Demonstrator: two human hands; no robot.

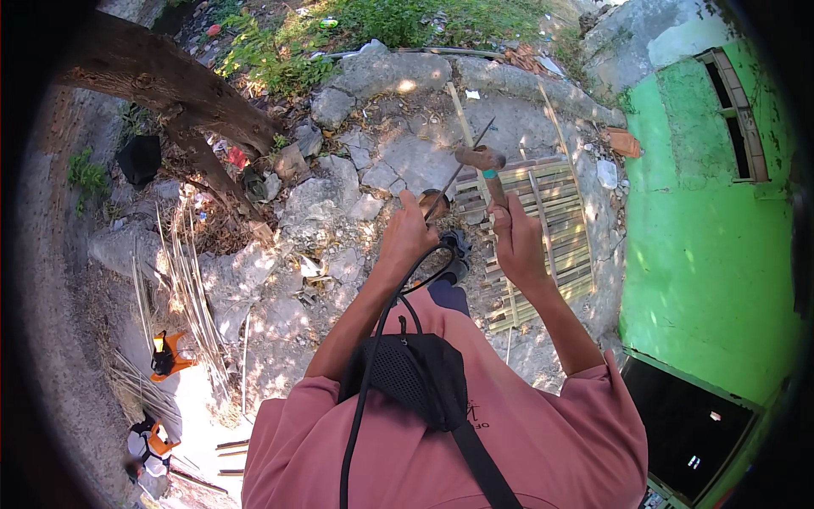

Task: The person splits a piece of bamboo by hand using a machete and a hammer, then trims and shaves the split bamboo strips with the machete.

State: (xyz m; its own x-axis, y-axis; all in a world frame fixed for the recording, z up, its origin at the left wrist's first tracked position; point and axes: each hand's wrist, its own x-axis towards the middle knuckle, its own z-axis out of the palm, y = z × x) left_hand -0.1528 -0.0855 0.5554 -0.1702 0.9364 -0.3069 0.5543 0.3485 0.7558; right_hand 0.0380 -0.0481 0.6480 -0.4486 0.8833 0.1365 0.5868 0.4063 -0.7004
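Note:
My left hand [405, 235] is closed around a thin dark rod [480, 136] that slants up and to the right to a pointed end. My right hand [519, 242] grips the wooden handle of a hammer [481, 159], which has a brown head and a teal band below it. The hammer head is raised beside the rod; whether they touch I cannot tell. Below the hands, a panel of bamboo slats [555, 222] lies on the ground to the right. A brown rounded thing [436, 204] shows partly behind my left hand.
My dark shoe [458, 270] stands on broken stony ground. A tree trunk [153, 72] leans at the left, above loose bamboo strips [195, 297]. A green wall [687, 254] rises at the right. A black cable [373, 356] runs past my left forearm. Orange-and-black gear [172, 355] lies lower left.

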